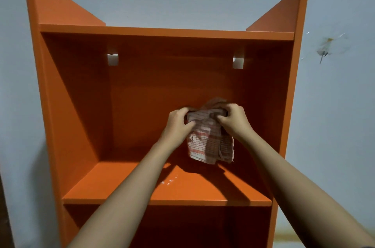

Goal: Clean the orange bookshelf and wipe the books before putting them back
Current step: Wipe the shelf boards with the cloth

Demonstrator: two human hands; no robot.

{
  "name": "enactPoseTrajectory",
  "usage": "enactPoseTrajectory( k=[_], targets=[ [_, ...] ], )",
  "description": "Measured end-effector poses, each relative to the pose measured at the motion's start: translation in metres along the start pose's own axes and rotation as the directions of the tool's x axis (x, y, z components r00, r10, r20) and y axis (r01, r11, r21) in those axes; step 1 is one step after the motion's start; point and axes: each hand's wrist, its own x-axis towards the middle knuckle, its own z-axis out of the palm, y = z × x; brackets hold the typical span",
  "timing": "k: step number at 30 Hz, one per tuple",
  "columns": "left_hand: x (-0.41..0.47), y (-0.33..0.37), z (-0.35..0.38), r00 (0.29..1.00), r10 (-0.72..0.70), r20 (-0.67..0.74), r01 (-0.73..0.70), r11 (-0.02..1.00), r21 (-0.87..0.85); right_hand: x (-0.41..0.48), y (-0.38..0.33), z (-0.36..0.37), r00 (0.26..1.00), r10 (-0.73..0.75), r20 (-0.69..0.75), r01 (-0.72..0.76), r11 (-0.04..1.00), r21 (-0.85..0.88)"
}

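White specks [168, 181] dot the middle shelf board [192, 200] of the orange bookshelf [60, 105]. Above that board, toward its back right corner, the left grip [178, 121] and right grip [233, 118] each curl tightly around the top of a checked cloth [211, 142], which hangs before the back panel [162, 85].

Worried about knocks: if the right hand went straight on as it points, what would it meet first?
Beyond the cloth the right hand grips, probably the back panel; depth is unclear.

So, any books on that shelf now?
No, the orange bookshelf holds no books in view; the left hand and right hand grip a cloth.
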Motion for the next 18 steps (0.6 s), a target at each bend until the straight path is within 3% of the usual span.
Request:
enactPoseTrajectory(
  k=[5,14,18],
  targets=[
    [-0.024,-0.014,0.023,0.995,0.062,0.074,-0.060,0.998,-0.020,-0.032,0.016,0.011,0.997,-0.082,0.000,0.082,0.992,-0.095],
    [-0.072,-0.026,0.021,0.887,0.024,0.462,0.050,0.988,-0.148,-0.099,0.027,0.007,0.932,0.177,0.317,-0.137,0.980,-0.145],
    [-0.087,-0.024,0.016,0.830,0.049,0.556,0.018,0.993,-0.115,-0.117,0.021,0.004,0.913,0.238,0.332,-0.191,0.967,-0.169]
  ],
)
